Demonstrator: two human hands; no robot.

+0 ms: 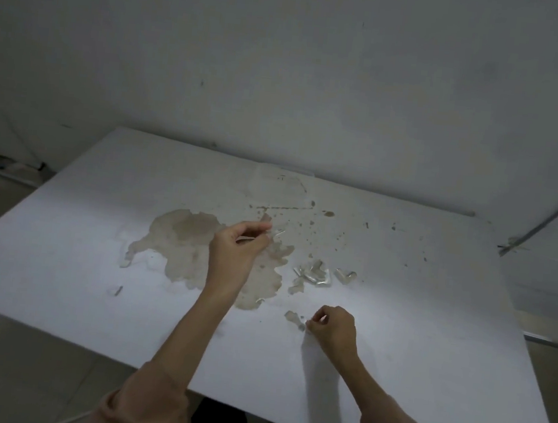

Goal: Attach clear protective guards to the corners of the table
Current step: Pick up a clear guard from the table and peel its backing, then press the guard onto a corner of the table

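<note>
A white table (60, 250) with a large patch of peeled surface fills the view. My left hand (237, 250) is raised over the table's middle, its fingers pinched on a small clear corner guard (277, 233). My right hand (336, 327) rests on the table nearer to me, fingers curled; a tiny clear scrap may sit at its fingertips, but it is too small to tell. A small pile of clear guards (314, 273) lies to the right of my left hand. One more clear guard (345, 276) lies just right of that pile.
The table's far edge meets a grey wall (285, 74). A thin metal rod (545, 222) slants down at the right. A small scrap (118, 291) lies on the table at the left. Floor tiles show to the left and below the near edge.
</note>
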